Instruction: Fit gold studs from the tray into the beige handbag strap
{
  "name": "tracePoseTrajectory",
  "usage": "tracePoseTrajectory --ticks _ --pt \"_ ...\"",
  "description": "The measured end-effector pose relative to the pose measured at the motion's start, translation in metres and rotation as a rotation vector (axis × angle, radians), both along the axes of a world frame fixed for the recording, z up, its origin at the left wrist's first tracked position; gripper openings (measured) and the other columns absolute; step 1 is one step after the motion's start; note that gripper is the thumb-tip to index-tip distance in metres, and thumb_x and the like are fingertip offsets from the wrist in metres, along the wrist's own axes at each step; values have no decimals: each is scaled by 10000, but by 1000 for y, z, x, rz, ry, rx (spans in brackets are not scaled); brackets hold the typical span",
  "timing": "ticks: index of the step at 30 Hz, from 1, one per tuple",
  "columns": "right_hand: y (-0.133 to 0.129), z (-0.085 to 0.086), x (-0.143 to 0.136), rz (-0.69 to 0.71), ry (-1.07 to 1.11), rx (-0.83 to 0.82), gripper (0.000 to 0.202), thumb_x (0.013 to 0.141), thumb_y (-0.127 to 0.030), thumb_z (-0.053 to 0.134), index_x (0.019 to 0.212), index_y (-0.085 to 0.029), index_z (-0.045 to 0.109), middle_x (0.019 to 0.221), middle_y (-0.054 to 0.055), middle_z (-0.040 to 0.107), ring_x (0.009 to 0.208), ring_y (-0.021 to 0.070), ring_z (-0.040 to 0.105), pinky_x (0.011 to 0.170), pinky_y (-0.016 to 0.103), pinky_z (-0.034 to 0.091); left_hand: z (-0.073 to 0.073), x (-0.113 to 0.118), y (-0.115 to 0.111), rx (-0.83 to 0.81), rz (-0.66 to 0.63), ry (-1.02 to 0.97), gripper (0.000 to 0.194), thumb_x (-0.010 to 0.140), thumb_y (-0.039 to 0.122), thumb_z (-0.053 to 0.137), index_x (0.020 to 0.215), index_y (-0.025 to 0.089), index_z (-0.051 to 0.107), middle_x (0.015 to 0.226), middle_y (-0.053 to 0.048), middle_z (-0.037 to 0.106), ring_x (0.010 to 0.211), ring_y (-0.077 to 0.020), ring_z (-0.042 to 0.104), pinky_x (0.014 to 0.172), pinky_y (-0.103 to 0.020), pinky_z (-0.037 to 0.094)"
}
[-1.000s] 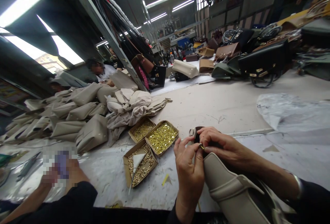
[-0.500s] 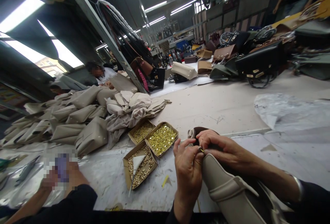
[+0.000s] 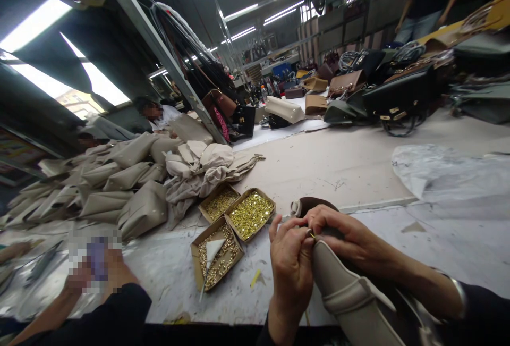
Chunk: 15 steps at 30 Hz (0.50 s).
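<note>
A beige handbag [image 3: 346, 282] lies tilted in front of me, its upper end between my hands. My left hand [image 3: 291, 263] pinches a small gold-coloured fastener [image 3: 312, 234] at that end of the bag, thumb and index finger together. My right hand [image 3: 345, 231] grips the same end from the other side, fingers closed on the bag; the fingertips are partly hidden. Left of my hands stand small cardboard boxes: one holds bright gold fasteners [image 3: 252, 214], another finer gold pieces [image 3: 219, 203]. A third box [image 3: 195, 263] contains small gold studs and a white pointed tool [image 3: 214, 253].
Beige bags [image 3: 143, 208] and crumpled cloth [image 3: 199, 168] are piled at the left. A co-worker's hands [image 3: 93, 269] hold something purple at lower left. Finished handbags [image 3: 402, 96] line the far side. Clear plastic [image 3: 438, 170] lies at right, and a slanted metal post [image 3: 159, 48] rises behind.
My hands stay at the bag's end, with my left fingers slightly more curled. In the background at right, a person has moved left. Part of another arm now shows at the far left edge.
</note>
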State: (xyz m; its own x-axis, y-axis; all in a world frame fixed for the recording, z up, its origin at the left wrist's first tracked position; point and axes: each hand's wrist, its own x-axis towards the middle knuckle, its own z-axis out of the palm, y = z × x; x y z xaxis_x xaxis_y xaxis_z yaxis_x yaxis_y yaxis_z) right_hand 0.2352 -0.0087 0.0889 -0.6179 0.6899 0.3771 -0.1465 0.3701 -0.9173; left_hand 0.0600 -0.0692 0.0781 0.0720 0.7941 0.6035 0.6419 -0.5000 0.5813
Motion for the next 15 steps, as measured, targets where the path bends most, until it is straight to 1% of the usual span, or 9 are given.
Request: tracePoseTrajectory --ticks 3,6,9,11,15 --pt "-1 0 1 -3 -3 -15 112 1031 -326 576 964 -245 538 1003 12 557 970 178 540 892 302 438 -1 -1 0 -4 -11 -6 206 969 73 511 1028 222 641 1060 -15 737 1088 -173 672 1180 -460 343" --pt "-2 -2 1 -23 -26 -12 89 1033 -314 569 982 -242 555 1027 22 571 990 185 551 916 316 446 -2 0 1 40 -5 39 235 948 41 527 1057 216 639 1045 -15 746 1073 -170 677 1172 -460 353" --pt "-2 -6 0 -40 -24 18 110 1041 -336 550 993 -239 566 1048 39 583 1019 199 557 942 337 453 -4 2 2 108 24 67 259 925 18 548 1069 211 643 1001 -7 759 1027 -163 694 1144 -443 387" --pt "-2 -8 0 -44 -9 27 125 1044 -348 544 987 -239 565 1040 39 583 1008 197 560 933 335 459 -4 4 3 144 48 73 253 917 18 561 1055 210 651 964 1 765 987 -160 707 1123 -431 408" --pt "-3 -6 1 -43 -2 -4 128 1042 -348 550 988 -234 575 1029 34 593 988 190 571 911 324 466 -1 6 3 196 81 104 236 912 29 564 1021 214 663 903 8 773 928 -166 725 1103 -426 419"
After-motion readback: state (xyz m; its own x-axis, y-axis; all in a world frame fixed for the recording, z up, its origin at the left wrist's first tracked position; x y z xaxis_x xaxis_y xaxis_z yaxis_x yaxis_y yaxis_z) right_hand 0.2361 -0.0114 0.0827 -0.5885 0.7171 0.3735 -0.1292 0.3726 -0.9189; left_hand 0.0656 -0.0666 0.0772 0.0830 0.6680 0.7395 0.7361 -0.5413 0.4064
